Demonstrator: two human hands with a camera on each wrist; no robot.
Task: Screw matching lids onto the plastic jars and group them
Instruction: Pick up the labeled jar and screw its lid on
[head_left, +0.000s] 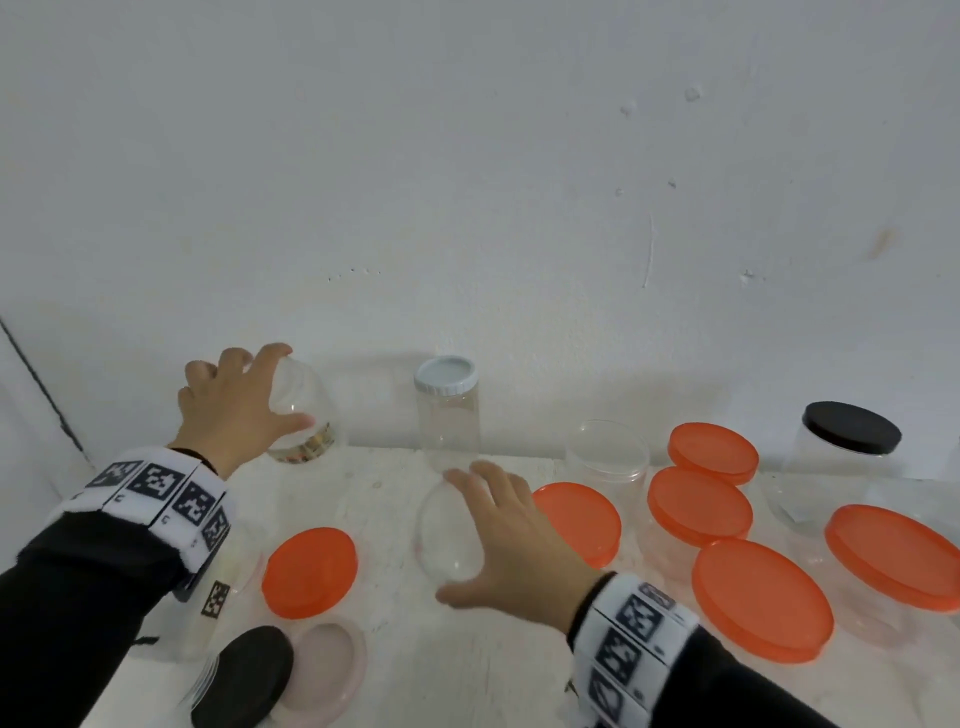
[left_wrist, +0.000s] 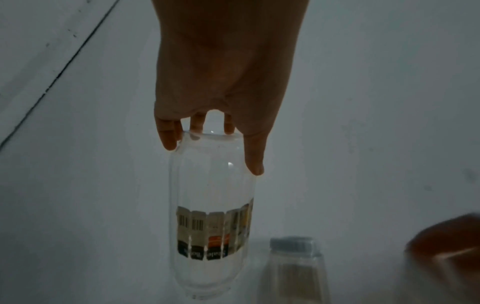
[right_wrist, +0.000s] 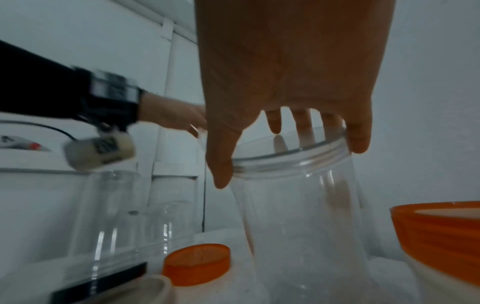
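Note:
My left hand grips a tall clear jar with a printed label at the back left, near the wall. In the left wrist view its fingers and thumb curl round the jar's open top. The jar leans slightly in the head view. My right hand reaches over a wide clear jar in the middle of the table. Its thumb and fingers clasp that jar's threaded rim. Neither jar has a lid.
A narrow jar with a white lid stands at the back centre and an open jar to its right. Several orange-lidded jars and a black-lidded jar crowd the right. Loose orange, black and pale lids lie front left.

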